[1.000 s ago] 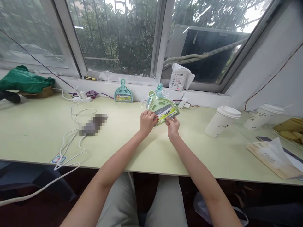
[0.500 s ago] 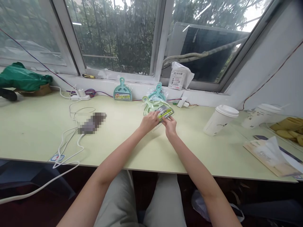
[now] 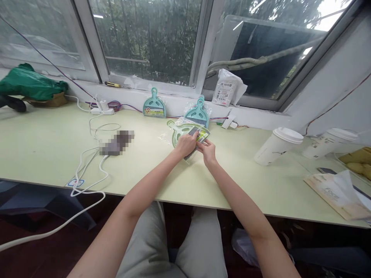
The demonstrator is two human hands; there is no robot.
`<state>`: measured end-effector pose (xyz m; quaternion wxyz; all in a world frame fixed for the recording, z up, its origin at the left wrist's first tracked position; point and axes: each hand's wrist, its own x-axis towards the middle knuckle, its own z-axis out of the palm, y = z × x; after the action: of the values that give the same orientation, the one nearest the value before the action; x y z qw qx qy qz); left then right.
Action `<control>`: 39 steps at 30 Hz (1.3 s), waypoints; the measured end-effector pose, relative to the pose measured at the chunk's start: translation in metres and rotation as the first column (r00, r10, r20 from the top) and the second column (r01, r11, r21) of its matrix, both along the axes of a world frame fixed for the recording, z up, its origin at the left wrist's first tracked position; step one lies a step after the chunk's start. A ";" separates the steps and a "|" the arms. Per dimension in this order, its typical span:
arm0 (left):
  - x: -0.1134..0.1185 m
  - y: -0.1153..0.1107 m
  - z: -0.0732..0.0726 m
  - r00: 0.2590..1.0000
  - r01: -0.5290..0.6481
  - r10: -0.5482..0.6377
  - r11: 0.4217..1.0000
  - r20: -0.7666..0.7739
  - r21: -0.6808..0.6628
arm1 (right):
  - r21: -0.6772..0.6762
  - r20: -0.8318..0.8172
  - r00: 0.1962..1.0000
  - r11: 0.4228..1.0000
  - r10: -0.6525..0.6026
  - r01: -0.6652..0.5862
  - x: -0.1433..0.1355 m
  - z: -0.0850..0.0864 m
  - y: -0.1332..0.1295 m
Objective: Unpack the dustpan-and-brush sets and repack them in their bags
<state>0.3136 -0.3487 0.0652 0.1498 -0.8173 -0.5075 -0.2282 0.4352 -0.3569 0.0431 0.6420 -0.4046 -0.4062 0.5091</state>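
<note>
A light green dustpan-and-brush set [image 3: 177,133] with a printed label is tilted above the table, its handle pointing left. Clear plastic film shows around it. My left hand [image 3: 186,144] is closed on its lower front, fingers across the label and brush bristles. At the label's lower right edge, my right hand [image 3: 208,151] pinches the same set. Just behind stand teal dustpan sets [image 3: 198,112] in clear wrap, leaning on the wall. Another teal dustpan set [image 3: 154,105] with a label leans farther left.
On the right are a white lidded cup [image 3: 276,146], a second cup [image 3: 329,143] and a paper packet [image 3: 336,195]. White cables [image 3: 97,152] and a pixelated item [image 3: 117,143] lie left, near a power strip [image 3: 102,111]. A green bag [image 3: 31,83] sits far left.
The green set has turned in my hands, its handle swinging left and down and its bristle edge now showing below my left hand. The view has shifted slightly.
</note>
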 end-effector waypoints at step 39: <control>-0.008 0.025 -0.022 -0.032 0.814 0.207 0.574 0.978 -0.095 | 0.057 -0.261 0.953 0.983 -0.153 0.173 0.027 -0.009 0.025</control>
<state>0.3051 -0.3237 0.0434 -0.6237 -0.5120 -0.2697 -0.5254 0.4623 -0.3321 0.0339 0.7443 -0.3419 -0.3049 0.4860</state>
